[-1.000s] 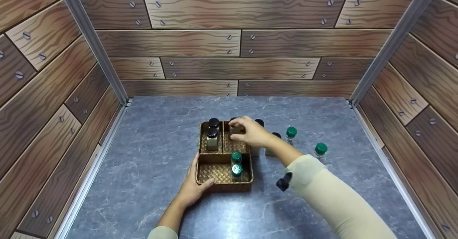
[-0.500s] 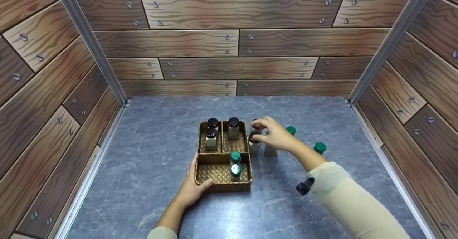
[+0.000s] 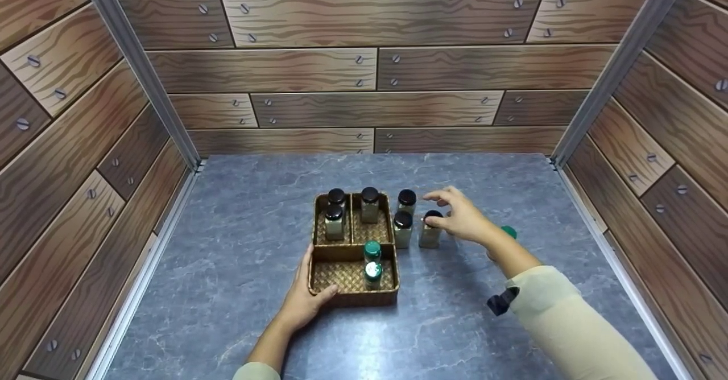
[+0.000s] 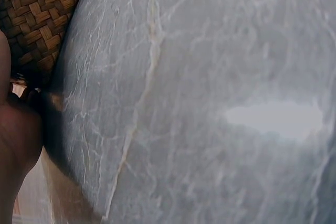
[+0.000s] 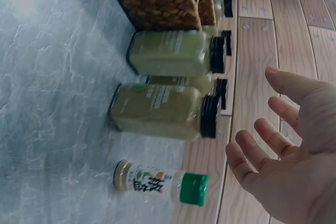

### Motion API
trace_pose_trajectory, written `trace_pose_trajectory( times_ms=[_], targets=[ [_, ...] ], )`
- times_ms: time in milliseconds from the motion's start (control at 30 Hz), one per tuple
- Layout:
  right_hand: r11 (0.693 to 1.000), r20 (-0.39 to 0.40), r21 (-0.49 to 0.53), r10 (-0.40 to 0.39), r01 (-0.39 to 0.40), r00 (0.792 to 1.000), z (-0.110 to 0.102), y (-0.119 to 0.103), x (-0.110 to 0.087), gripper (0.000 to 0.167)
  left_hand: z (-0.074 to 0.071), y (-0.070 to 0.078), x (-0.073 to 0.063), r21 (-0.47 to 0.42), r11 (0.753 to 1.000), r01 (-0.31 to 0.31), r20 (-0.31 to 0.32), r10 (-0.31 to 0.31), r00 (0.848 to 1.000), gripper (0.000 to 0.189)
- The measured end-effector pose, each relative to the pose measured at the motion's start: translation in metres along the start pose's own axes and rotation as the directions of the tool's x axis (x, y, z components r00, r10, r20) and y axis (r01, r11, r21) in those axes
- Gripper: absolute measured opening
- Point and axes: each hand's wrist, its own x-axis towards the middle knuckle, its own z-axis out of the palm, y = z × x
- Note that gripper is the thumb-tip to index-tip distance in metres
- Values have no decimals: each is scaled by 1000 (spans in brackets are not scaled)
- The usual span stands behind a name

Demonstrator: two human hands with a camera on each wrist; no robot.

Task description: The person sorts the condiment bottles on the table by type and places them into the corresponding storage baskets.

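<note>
My left hand (image 3: 301,300) grips the front-left corner of a woven three-compartment basket (image 3: 355,298), thumb over the front rim and fingers along the left side. My right hand (image 3: 463,215) holds nothing; its fingers are loosely spread above a black-capped spice jar (image 3: 430,236) to the right of the basket. In the right wrist view, the palm (image 5: 310,150) faces that jar (image 5: 157,111) with a gap between. Two black-capped jars stand in the back-left compartment and one jar (image 3: 369,206) in the back-right. The front compartment has two green-capped shakers (image 3: 373,275) at its right.
Two more black-capped jars (image 3: 402,235) stand against the basket's right side. A green-capped shaker (image 5: 157,182) stands on the marbled grey tabletop (image 3: 227,289); in the head view, the right arm partly covers a green cap (image 3: 508,232). Wood-patterned walls (image 3: 369,67) enclose the table.
My right hand has left the jar in the back-right compartment and moved right, past the two jars beside the basket to the third. My left hand keeps its place on the basket.
</note>
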Motion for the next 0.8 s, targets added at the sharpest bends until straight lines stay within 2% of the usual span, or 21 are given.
trace_pose_trajectory(
  times_ms=[400, 567, 800],
  targets=[
    [999, -25, -36, 39, -40, 999, 15, 25, -8, 59, 1, 0, 0, -1, 1000, -15, 1, 15, 1000, 111],
    [999, -73, -21, 27, -29, 997, 25, 30, -7, 59, 1, -1, 1, -2, 1000, -20, 0, 20, 1000, 111],
    [997, -109, -39, 55, -59, 993, 36, 30, -3, 58, -1, -1, 0, 11, 1000, -13, 0, 13, 1000, 112]
  ],
)
